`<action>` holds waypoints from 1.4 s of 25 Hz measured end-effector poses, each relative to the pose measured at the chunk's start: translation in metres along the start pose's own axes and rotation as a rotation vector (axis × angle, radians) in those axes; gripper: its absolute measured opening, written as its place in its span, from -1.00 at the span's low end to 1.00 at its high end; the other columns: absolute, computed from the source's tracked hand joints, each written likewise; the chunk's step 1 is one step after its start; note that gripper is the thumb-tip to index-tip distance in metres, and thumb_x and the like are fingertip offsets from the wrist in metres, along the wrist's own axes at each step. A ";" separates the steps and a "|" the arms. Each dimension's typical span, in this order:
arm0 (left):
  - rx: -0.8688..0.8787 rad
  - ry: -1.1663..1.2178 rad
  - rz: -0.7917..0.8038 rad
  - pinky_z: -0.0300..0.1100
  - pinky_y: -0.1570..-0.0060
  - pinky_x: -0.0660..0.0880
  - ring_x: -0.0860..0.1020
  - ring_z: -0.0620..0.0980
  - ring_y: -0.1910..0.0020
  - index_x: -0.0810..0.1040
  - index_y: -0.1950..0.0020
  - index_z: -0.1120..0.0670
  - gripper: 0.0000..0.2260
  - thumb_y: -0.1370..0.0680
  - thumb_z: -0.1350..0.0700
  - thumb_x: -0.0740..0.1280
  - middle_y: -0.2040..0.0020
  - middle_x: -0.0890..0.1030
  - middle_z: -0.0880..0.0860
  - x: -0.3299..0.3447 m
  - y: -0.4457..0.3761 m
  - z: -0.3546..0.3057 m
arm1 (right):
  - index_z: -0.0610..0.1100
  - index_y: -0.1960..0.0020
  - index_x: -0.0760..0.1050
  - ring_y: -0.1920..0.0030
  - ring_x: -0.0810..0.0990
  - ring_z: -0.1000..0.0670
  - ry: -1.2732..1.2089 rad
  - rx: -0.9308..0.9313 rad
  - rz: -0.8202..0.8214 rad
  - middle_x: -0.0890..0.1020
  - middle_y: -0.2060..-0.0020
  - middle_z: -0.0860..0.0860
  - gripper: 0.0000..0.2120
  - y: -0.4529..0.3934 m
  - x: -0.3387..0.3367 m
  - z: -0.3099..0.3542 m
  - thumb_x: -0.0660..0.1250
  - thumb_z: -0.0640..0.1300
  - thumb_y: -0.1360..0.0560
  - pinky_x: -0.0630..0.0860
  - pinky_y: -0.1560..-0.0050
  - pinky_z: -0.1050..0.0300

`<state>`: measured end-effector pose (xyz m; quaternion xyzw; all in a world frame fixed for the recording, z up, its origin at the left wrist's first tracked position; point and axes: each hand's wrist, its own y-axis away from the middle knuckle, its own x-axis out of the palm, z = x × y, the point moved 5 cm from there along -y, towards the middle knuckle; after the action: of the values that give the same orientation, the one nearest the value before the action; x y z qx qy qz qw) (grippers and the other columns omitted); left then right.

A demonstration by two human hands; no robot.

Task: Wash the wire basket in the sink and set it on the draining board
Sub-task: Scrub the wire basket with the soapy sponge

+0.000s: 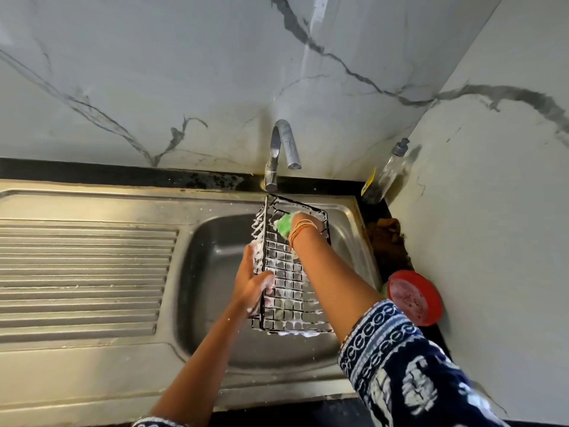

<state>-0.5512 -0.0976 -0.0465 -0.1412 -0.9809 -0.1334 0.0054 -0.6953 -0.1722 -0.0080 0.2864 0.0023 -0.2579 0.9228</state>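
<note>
Over the sink (215, 241), the left hand (251, 283) grips the soapy wire basket (289, 272) by its left edge, fingers curled round the wires. Farther in, the right hand (297, 221) holds a green sponge (284, 224) against the basket's far end, below the tap (281, 152). The draining board (83, 272) lies left of the sink.

Draining board (86, 257) left open; tap (278, 155) overhangs basket (289, 272); red lid (414, 297), bottle (386, 174) crowd right.

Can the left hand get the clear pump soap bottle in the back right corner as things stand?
Probably not. The left hand grips the soapy black wire basket, and the right forearm crosses its path to the clear pump soap bottle.
</note>
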 end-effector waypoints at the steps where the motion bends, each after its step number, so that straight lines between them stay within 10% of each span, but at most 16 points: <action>1: -0.030 0.032 -0.002 0.30 0.03 0.54 0.49 0.49 -0.08 0.06 -0.55 -0.07 -0.12 -0.28 0.03 0.34 -0.53 0.20 0.10 -0.001 0.000 -0.004 | -0.36 -0.16 0.47 0.31 0.55 -0.03 0.029 -0.033 -0.069 0.63 0.10 -0.12 -0.74 0.001 -0.001 0.004 0.11 -0.31 -0.57 0.52 0.52 0.28; 5: -0.101 0.128 -0.032 -0.16 0.45 0.46 0.45 0.05 0.35 0.02 -0.56 -0.06 -0.32 -0.52 0.31 0.21 -0.25 0.43 -0.02 -0.004 -0.002 -0.009 | -0.29 -0.14 0.58 -0.07 0.59 -0.20 0.497 -0.422 -0.103 0.65 -0.05 -0.22 -0.71 0.023 0.023 0.026 0.31 -0.36 -0.42 0.50 -0.04 0.06; 9: -0.107 0.127 -0.005 -0.17 0.50 0.47 0.47 0.06 0.39 0.16 -0.48 -0.04 -0.36 -0.42 0.26 0.20 -0.40 0.34 0.24 -0.009 0.001 -0.004 | -0.29 -0.06 0.59 -0.05 0.61 -0.21 0.423 -0.391 -0.277 0.65 -0.01 -0.23 -0.77 0.014 0.008 0.020 0.28 -0.31 -0.45 0.47 0.06 0.13; 13: -0.124 0.107 -0.016 -0.15 0.43 0.48 0.52 -0.08 0.40 0.16 -0.50 0.06 -0.42 -0.51 0.41 0.10 -0.16 0.44 0.08 -0.015 -0.001 0.000 | -0.27 -0.13 0.52 -0.13 0.60 -0.24 0.345 -0.069 -0.494 0.62 -0.09 -0.25 -0.78 0.007 -0.021 0.004 0.30 -0.25 -0.49 0.55 -0.05 -0.03; 18: -0.124 0.124 -0.022 -0.50 0.50 0.41 0.45 -0.47 0.52 0.00 -0.57 0.09 -0.38 -0.56 0.45 0.08 -0.11 0.34 -0.19 -0.002 -0.001 -0.008 | -0.27 0.03 0.56 0.07 0.61 -0.11 0.537 -0.516 -0.237 0.66 0.08 -0.17 -0.89 0.028 0.032 0.029 0.32 -0.25 -0.48 0.41 0.20 0.20; 23: -0.106 0.120 -0.053 -0.12 0.44 0.47 0.48 0.01 0.37 0.21 -0.42 0.01 -0.47 -0.53 0.42 0.11 -0.39 0.33 0.10 -0.019 -0.005 -0.004 | -0.21 -0.03 0.56 0.02 0.64 -0.14 0.800 -0.612 -0.259 0.66 0.05 -0.17 -0.84 0.008 0.011 0.031 0.35 -0.24 -0.45 0.59 0.00 0.02; 28: -0.083 0.137 -0.038 -0.20 0.52 0.45 0.43 -0.08 0.43 0.24 -0.36 0.07 -0.54 -0.53 0.43 0.11 -0.35 0.35 0.13 -0.016 -0.002 0.000 | -0.24 -0.17 0.51 -0.19 0.54 -0.21 1.152 -0.550 -0.282 0.57 -0.15 -0.22 -0.73 -0.013 -0.021 0.032 0.31 -0.27 -0.47 0.49 -0.15 0.01; 35: -0.165 0.148 -0.047 -0.15 0.48 0.46 0.43 0.02 0.37 0.25 -0.39 -0.02 -0.52 -0.54 0.37 0.16 -0.41 0.27 0.35 -0.008 -0.005 0.008 | -0.18 -0.14 0.53 -0.06 0.61 -0.15 0.406 -0.370 -0.346 0.62 -0.04 -0.13 -0.66 -0.001 -0.073 0.015 0.37 -0.29 -0.38 0.56 -0.02 0.04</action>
<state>-0.5446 -0.1029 -0.0559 -0.1079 -0.9666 -0.2237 0.0630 -0.7613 -0.1461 0.0156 0.1546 0.2816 -0.3438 0.8824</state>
